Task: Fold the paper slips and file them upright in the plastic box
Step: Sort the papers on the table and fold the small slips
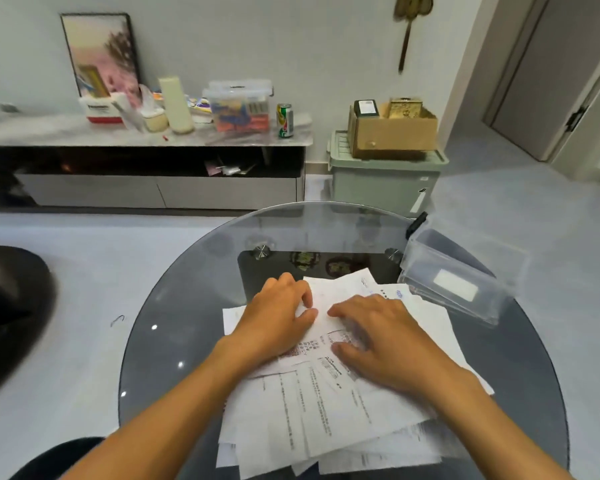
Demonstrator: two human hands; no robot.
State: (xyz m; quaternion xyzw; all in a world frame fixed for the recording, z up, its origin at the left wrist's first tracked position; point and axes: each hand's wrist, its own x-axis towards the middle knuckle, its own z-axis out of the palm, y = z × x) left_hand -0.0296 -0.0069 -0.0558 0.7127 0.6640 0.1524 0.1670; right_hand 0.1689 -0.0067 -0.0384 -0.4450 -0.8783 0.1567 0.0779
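I judge this barely begun: my left hand (278,317) and right hand (381,337) press flat, fingers spread, on the top paper slip (329,306) of the unfolded pile (326,410) beneath them, while the clear plastic box (461,271) beyond my right hand looks empty (though it is hard to tell).

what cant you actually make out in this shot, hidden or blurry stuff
Head view, the only one:
- Print on the paper slips: too small and blurred to read.
- Paper under the left hand and right hand: covered, so any fold is unseen.
- Plastic box: clear walls and glare; contents uncertain.
- Slip count: they overlap, and the bottom edge cuts the pile.
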